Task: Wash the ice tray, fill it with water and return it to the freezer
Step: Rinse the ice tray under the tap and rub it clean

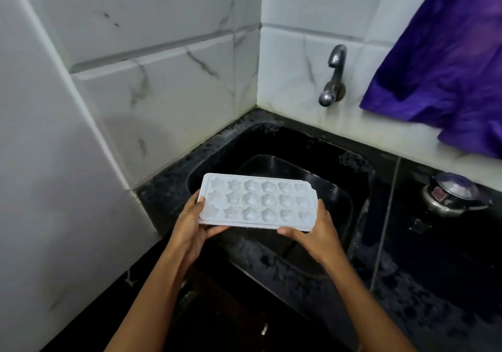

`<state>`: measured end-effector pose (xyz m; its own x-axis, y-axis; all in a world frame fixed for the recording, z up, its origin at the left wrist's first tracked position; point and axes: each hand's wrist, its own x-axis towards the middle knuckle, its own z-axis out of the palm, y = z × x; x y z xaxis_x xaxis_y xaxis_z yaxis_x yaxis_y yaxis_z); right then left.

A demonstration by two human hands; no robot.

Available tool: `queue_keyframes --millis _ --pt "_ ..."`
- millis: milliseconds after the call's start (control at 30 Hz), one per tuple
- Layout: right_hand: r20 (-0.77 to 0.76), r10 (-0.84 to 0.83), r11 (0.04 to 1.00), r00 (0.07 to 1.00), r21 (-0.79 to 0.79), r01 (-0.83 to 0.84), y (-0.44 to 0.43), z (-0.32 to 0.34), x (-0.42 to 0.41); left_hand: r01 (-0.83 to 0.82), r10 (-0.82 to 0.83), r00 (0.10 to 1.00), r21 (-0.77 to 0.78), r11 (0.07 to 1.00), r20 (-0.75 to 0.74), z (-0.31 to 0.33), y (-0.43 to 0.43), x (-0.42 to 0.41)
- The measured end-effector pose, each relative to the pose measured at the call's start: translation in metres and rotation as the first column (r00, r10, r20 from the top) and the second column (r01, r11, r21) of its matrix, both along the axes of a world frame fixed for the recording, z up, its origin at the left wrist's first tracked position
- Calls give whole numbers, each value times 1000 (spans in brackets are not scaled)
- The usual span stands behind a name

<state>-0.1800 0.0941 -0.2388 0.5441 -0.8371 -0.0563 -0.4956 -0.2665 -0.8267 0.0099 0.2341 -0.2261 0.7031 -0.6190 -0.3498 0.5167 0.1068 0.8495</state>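
Head view is showing me the tray [258,202] held in the air over the sink [355,167], cavities facing up and close to level. I am reading three rows of moulded cavities: stars at the left end, flowers in the middle, rounded shapes at the right end. I cannot tell whether they are holding water.

1. The left grip [190,226] is clamping the tray's left end, with the thumb lying on the top rim and the fingers curling underneath.
2. The right grip [315,232] is clamping the right end, with the thumb pressing along the near edge at the corner and the fingers wrapping round the short side.

The sink is sitting in the corner of a dark speckled tabletop [434,264], against marbled white tiles [163,85]. A metal tap [332,76] is projecting from the tiles behind the sink, well above the tray; I am seeing no water running from it. A purple cloth [448,66] is hanging at the upper right. A metal pot [453,197] with a lid is standing on the tabletop right of the sink.
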Motion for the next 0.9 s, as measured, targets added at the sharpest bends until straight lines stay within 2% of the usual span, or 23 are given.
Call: queue_keyframes --millis 267,467,600,700,767,833,900 --pt "87 -223 974 971 -14 225 -53 -2 14 232 -232 973 -16 973 9 1 -99 35" --pt "36 -359 933 933 -26 360 -92 -8 12 469 -474 880 -99 878 -31 -5 -159 50" --pt "-17 -403 915 915 -11 403 -114 -9 8 488 -497 864 -104 867 -86 -8 -193 51" --pt "-48 -412 911 910 1 413 -127 -7 7 490 -497 866 -113 865 -51 -12 -213 50" --pt "-142 -438 897 887 -13 441 -136 2 8 485 -492 870 -119 866 -35 -13 -222 53" --pt "-179 -515 857 838 -116 502 -151 17 10 477 -484 875 -115 871 -30 -15 -229 56" --pt "-94 -526 830 845 -276 485 -171 38 19 476 -482 876 -117 872 -27 -16 -235 59"
